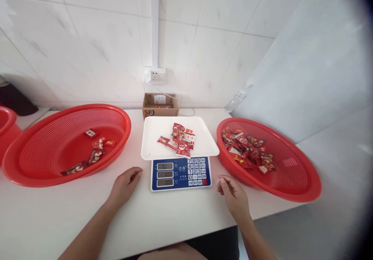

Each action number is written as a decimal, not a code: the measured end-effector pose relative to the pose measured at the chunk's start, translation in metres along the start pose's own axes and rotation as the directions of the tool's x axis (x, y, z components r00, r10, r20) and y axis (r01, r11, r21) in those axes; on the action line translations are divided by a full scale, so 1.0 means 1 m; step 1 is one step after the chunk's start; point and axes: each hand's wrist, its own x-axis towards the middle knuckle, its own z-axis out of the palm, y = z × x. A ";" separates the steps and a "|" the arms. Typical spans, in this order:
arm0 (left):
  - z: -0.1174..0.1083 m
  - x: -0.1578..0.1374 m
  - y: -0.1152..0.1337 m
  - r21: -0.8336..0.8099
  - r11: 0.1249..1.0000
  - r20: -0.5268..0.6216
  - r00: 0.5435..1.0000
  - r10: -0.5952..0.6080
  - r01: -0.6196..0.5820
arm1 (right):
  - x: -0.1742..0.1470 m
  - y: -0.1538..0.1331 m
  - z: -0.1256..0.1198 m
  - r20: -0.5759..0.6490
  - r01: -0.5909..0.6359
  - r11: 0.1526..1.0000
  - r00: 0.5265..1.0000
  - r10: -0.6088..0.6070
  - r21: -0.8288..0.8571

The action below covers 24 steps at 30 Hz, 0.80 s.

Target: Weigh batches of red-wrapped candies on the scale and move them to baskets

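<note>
A digital scale [181, 180] with a blue keypad panel stands on the table in front of me. On its white tray [153, 135] lies a small pile of red snack packets [183, 148]. To the left of the panel my left hand [124, 185] rests near the table, fingers curled together with nothing visible in them. My right hand [234, 198] hovers right of the panel, thumb and fingers pinched, and no object shows between them. Just beyond it, a red plastic basket [300, 184] holds many red packets [253, 151]. Neither hand touches the scale.
Another red basket [70, 114] on the left holds several packets [97, 155]. A cardboard box [160, 112] stands behind the scale, below a wall socket [155, 76]. Part of a further red basket [7, 122] and a dark object [14, 96] show at far left.
</note>
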 end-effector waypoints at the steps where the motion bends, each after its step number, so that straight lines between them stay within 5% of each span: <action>1: 0.000 0.000 0.000 0.003 1.000 -0.003 1.000 -0.004 0.004 | -0.001 0.004 0.001 0.007 -0.044 0.999 0.999 0.044 0.010; 5: 0.001 0.000 0.000 0.001 1.000 -0.003 1.000 -0.030 0.030 | 0.005 0.013 0.004 -0.008 -0.127 0.991 0.992 0.128 0.050; 18: 0.002 0.000 0.001 0.026 0.999 -0.032 0.999 -0.037 0.038 | 0.003 0.025 0.008 -0.008 -0.117 0.993 0.993 0.117 -0.009; 24: -0.007 -0.015 0.018 0.053 0.995 -0.143 0.985 0.093 -0.086 | 0.004 0.026 0.008 0.010 -0.091 0.995 0.996 0.091 -0.029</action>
